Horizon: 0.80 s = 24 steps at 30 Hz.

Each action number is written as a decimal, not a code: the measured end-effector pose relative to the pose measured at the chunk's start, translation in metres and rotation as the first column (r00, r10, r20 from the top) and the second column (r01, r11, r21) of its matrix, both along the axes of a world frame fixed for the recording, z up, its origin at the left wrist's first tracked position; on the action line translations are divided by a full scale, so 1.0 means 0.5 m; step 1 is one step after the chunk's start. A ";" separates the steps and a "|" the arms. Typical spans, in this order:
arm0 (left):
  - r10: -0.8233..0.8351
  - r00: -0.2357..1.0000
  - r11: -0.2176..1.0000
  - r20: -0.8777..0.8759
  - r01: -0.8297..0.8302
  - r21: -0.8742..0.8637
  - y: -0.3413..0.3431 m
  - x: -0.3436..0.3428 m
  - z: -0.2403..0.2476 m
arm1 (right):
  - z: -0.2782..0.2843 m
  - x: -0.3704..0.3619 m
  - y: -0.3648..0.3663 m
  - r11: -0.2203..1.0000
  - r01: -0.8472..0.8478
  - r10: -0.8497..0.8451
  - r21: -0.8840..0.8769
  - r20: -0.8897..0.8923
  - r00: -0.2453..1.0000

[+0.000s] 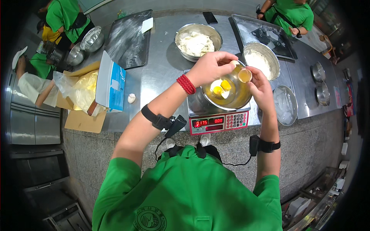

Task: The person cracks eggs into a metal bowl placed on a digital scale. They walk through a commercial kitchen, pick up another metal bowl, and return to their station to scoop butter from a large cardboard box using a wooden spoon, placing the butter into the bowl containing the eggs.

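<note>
Over a steel mixing bowl [246, 104] both my hands hold the halves of a cracked egg. Pinched in my left hand [214, 68] is one eggshell half [234, 62], mostly hidden by the fingers. My right hand [262, 90] grips the other eggshell half [244, 76], its hollow inside facing up. Yellow egg yolks [225, 85] and clear egg white lie in the bowl. Beneath the bowl is a red digital scale [219, 122] with a lit display and a keypad.
Behind stands a bowl of white dough [196, 43]; to its right, a bowl of white powder [262, 61]. A blue-and-white carton [111, 86] and an empty-looking eggshell [131, 98] are at left. Floury dark trays [127, 40] and a phone [210, 17] lie farther back. Other people work nearby.
</note>
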State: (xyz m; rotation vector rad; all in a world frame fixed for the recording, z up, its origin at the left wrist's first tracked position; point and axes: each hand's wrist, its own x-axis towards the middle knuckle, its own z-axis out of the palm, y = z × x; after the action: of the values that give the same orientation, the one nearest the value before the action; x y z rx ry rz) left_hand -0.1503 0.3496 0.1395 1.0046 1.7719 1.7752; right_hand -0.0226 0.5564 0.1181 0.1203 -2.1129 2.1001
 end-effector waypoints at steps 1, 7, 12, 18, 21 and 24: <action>0.000 1.000 1.000 0.000 0.000 0.000 -0.001 -0.001 -0.001 | 0.001 0.002 0.002 1.000 0.000 0.000 0.000 0.000 1.000; -0.010 1.000 1.000 0.024 0.009 0.003 0.001 -0.003 -0.009 | -0.003 0.006 0.015 0.999 0.040 -0.040 0.005 -0.006 0.999; -0.021 0.999 0.999 0.031 0.019 0.038 0.007 -0.002 -0.014 | -0.008 0.006 0.016 0.999 0.039 -0.039 -0.013 -0.007 0.999; 0.006 1.000 1.000 -0.025 -0.006 -0.013 0.010 0.000 -0.025 | -0.013 0.002 0.013 0.937 0.107 -0.100 0.333 -0.036 0.994; 0.068 0.970 0.986 -0.233 -0.101 -0.133 0.003 0.003 -0.030 | 0.026 -0.006 -0.023 0.550 0.156 -0.004 0.821 -0.184 0.983; 0.104 0.927 0.965 -0.362 -0.182 -0.190 -0.001 0.005 -0.038 | 0.025 -0.010 -0.023 0.435 0.191 0.057 0.880 -0.238 0.970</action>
State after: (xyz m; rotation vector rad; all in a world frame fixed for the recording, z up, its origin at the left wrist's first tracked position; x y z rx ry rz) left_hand -0.1477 0.3492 0.1205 1.1767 2.2577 1.5024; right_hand -0.0278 0.5449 0.1307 0.3717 -2.7397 0.5924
